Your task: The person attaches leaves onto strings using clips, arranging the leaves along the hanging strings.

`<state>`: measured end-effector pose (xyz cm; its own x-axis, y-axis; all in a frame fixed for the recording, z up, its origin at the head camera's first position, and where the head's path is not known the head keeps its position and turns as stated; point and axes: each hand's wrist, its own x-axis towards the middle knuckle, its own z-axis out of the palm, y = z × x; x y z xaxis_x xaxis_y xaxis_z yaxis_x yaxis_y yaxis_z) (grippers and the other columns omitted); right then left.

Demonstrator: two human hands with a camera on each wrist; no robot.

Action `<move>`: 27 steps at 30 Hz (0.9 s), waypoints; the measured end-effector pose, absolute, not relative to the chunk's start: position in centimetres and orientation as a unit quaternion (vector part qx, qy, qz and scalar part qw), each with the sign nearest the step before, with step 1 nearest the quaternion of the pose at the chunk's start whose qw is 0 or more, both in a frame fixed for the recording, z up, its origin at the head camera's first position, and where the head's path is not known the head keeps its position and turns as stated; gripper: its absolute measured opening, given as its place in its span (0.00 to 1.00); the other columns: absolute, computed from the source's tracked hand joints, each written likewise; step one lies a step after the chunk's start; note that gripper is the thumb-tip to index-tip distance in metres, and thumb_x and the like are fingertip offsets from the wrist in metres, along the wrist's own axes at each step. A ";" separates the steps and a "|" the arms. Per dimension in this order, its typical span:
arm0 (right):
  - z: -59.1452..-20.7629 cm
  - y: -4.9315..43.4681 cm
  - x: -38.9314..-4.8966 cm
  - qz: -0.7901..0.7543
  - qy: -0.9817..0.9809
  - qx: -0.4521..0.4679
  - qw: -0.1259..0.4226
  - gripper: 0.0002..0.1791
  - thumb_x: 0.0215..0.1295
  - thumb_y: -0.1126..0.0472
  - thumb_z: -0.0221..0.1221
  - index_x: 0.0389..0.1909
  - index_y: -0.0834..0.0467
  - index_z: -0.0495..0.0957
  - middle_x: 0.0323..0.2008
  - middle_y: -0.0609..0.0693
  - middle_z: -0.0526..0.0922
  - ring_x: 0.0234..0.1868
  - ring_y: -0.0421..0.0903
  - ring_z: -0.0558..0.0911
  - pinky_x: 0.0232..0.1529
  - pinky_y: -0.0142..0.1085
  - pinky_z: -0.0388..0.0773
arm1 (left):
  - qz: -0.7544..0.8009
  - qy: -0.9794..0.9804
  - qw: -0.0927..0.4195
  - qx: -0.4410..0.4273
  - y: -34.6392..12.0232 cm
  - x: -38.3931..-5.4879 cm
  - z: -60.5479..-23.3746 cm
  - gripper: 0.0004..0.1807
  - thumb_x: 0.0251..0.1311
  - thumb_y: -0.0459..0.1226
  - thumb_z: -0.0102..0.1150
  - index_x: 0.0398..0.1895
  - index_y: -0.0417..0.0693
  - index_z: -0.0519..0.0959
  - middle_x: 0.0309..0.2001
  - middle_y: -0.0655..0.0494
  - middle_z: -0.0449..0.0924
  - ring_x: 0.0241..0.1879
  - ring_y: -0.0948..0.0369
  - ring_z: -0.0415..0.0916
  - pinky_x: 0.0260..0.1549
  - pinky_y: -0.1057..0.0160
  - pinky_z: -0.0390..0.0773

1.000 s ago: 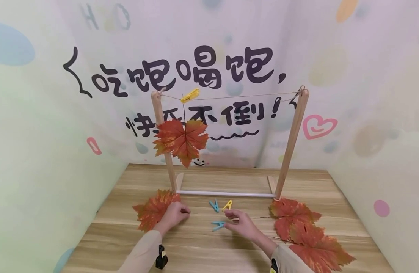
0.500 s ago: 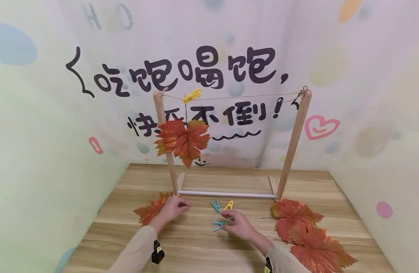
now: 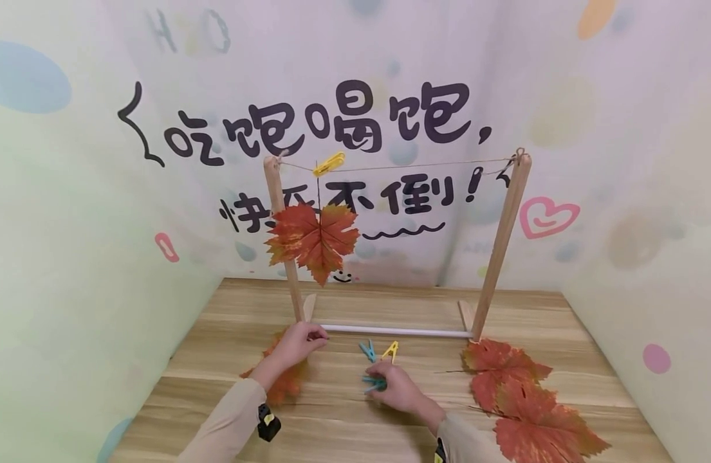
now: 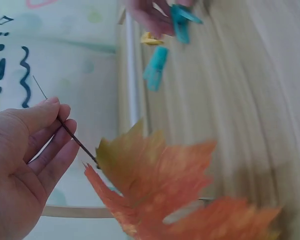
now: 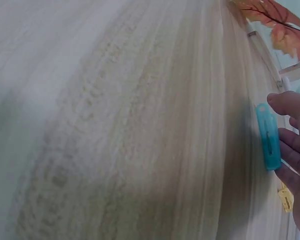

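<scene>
Two hands (image 3: 297, 347) (image 3: 403, 389) — four leaves (image 3: 317, 241) (image 4: 155, 175) (image 3: 500, 370) (image 3: 543, 421), four clothespins (image 3: 329, 165) (image 3: 369, 354) (image 3: 395, 348) (image 5: 268, 140)

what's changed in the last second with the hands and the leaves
The left hand has risen toward the rack, pinching a leaf's stem, and the held leaf has tilted. The right hand has moved left, bringing its fingers around the nearer blue clip; whether it grips is unclear. The hanging leaf and the two leaves on the right stayed put.
</scene>
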<state>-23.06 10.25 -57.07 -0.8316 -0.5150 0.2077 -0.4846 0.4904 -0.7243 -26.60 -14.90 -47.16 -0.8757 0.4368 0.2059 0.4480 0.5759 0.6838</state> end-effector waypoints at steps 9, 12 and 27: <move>-57.8 9.5 -22.9 -0.368 0.879 -0.302 -0.023 0.21 0.42 0.62 0.70 0.40 0.65 0.79 0.37 0.50 0.78 0.38 0.42 0.76 0.40 0.32 0.75 | -0.403 -0.884 0.006 -0.237 -14.6 -26.1 -45.3 0.03 0.55 0.31 0.59 0.30 0.39 0.81 0.27 0.56 0.80 0.28 0.65 0.74 0.29 0.69 0.75; -57.8 9.2 -22.8 -0.348 0.887 -0.301 -0.035 0.19 0.43 0.61 0.70 0.39 0.62 0.80 0.36 0.48 0.78 0.38 0.41 0.74 0.41 0.32 0.74 | -0.410 -0.883 0.003 -0.229 -14.4 -26.0 -44.7 0.03 0.55 0.32 0.59 0.30 0.40 0.81 0.27 0.55 0.80 0.28 0.64 0.75 0.29 0.70 0.75; -57.3 10.5 -23.0 -0.378 0.882 -0.281 -0.001 0.16 0.46 0.56 0.68 0.34 0.59 0.79 0.32 0.47 0.79 0.32 0.38 0.76 0.33 0.29 0.73 | -0.420 -0.880 0.005 -0.221 -13.7 -25.8 -42.8 0.02 0.55 0.30 0.59 0.29 0.41 0.81 0.27 0.54 0.80 0.29 0.64 0.74 0.30 0.69 0.75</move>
<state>-22.97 10.49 -57.27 -0.8425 -0.4942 0.2143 -0.4959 0.5563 -0.6669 -25.78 -13.67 -42.76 -0.9026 0.3840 0.1948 0.3928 0.5490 0.7378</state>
